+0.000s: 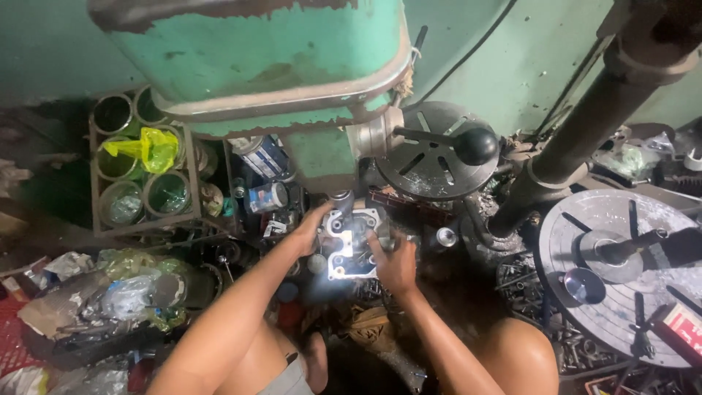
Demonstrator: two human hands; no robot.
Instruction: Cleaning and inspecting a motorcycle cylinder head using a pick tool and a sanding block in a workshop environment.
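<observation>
1. Both bare arms are stretched forward and upward from the lower edge of the view, and they converge toward the middle.
2. The left hand is held at the left side, its fingers extended and pressed flat, with the wrist kept nearly straight.
3. The right hand is placed slightly lower at the right side, the fingers spread and curled at the tips, the back of the hand turned up.
4. The two hands are set near each other but apart.
5. The bare knees are seen below the forearms.
</observation>
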